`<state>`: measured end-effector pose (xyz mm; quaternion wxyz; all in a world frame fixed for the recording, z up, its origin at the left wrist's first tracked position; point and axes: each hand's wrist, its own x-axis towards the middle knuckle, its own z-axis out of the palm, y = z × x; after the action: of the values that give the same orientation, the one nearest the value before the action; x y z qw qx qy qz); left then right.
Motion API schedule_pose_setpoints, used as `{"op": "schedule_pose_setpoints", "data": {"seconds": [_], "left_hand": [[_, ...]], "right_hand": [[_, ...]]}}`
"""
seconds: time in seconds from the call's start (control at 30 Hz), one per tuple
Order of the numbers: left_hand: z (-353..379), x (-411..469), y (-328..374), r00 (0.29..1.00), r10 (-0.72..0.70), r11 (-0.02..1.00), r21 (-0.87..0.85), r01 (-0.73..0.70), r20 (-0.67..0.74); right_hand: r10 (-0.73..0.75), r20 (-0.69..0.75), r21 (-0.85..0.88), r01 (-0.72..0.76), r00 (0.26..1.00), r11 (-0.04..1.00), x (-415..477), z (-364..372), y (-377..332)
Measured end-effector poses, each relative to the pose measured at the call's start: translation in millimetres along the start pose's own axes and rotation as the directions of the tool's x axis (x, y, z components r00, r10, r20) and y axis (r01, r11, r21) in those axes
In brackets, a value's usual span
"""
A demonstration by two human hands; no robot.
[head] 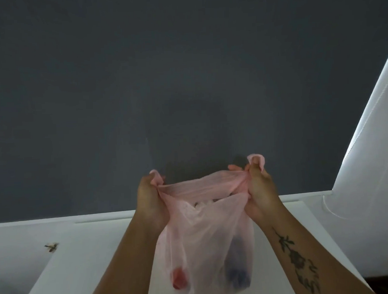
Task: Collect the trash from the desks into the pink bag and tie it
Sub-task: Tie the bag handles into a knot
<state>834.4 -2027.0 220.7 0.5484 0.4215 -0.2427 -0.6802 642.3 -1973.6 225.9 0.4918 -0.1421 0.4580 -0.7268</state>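
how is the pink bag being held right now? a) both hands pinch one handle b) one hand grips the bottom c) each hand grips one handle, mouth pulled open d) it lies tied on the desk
c: the left hand and the right hand each clutch a handle of the pink bag, stretching its untied mouth open between them.

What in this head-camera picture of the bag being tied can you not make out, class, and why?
- Contents of the pink bag: only red and dark blurs show through the film.
- Fingertips of the left hand and right hand: wrapped in the bag's handles.
- Small dark mark on the white desk: too small to identify.
- Bag bottom: cut off by the lower edge.
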Motion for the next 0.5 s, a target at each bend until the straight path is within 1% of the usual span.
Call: {"op": "schedule_pose_setpoints", "data": {"seconds": [0.07, 0.1, 0.17, 0.2, 0.23, 0.3, 0.4, 0.5], "left_hand": [[-3.7, -3.4, -0.5, 0.991, -0.047, 0.999, 0.016, 0.046, 0.123], [-7.1, -2.4, -2.3, 0.985, -0.049, 0.997, 0.063, 0.039, 0.165], [-9.7, -2.5, -6.4, 0.980, -0.024, 0.983, 0.185, -0.013, 0.195], [-9.6, -3.7, -6.7, 0.984, -0.001, 0.972, 0.231, -0.042, 0.180], [-8.9, -5.2, -6.2, 0.985, 0.023, 0.962, 0.266, -0.068, 0.168], [-11.3, -3.8, -6.8, 0.988, 0.078, 0.950, 0.292, -0.114, 0.132], [-17.3, 0.5, -4.8, 0.994, 0.107, 0.957, 0.266, -0.112, 0.034], [-17.5, 0.7, 1.8, 0.992, 0.088, 0.965, 0.255, -0.064, -0.087]], "right_hand": [[0.029, -0.082, 0.066, -0.023, 0.996, 0.998, 4.4, -0.2, 1.1], [0.049, -0.109, 0.072, -0.041, 0.993, 0.997, 5.4, -0.9, 1.7], [0.128, -0.079, 0.065, -0.123, 0.989, 0.990, 5.4, -0.5, 2.1], [0.152, -0.025, 0.051, -0.150, 0.988, 0.987, 6.6, -1.2, 2.2], [0.144, 0.041, 0.049, -0.146, 0.989, 0.988, 4.9, -0.6, 0.5], [0.072, 0.120, 0.029, -0.076, 0.990, 0.997, 1.6, -0.7, -0.1], [-0.050, 0.111, -0.023, 0.053, 0.993, 0.998, 1.9, -6.5, 1.1], [-0.089, 0.081, 0.069, 0.083, 0.993, 0.994, 3.0, -10.3, -0.7]]}}
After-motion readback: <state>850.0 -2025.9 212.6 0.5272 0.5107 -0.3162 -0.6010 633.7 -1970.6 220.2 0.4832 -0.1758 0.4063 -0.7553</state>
